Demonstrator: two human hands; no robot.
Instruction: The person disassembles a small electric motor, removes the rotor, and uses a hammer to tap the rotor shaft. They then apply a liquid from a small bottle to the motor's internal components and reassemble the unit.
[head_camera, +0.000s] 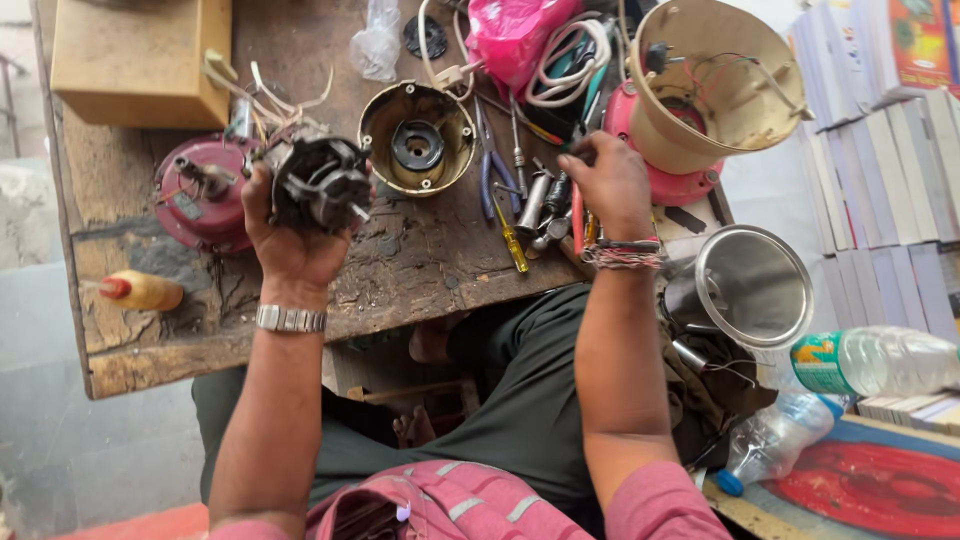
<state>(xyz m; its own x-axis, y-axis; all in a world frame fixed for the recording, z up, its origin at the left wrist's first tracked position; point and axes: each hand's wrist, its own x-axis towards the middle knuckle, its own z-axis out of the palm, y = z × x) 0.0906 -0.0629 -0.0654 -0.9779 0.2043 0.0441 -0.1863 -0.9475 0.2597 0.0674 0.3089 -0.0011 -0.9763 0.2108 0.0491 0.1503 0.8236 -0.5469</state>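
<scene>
left hand (290, 235) is gripping a motor (318, 182) with loose wires, lifting it above the wooden bench (400, 270). right hand (612, 185) is reaching into a pile of tools (545, 205), fingers pinched narrowly; what it is grasping cannot be told. between the 2 hands a round housing (417, 138) is lying open side up, showing a black hub inside. a beige shell (715, 85) is tilting on a pink base (672, 182), wires showing inside. a steel jar (745, 285) is lying on its side, its inside looking bare. a pink bag (510, 35) is sitting behind the tools, and 2 plastic bottles (880, 362) are lying at right.
</scene>
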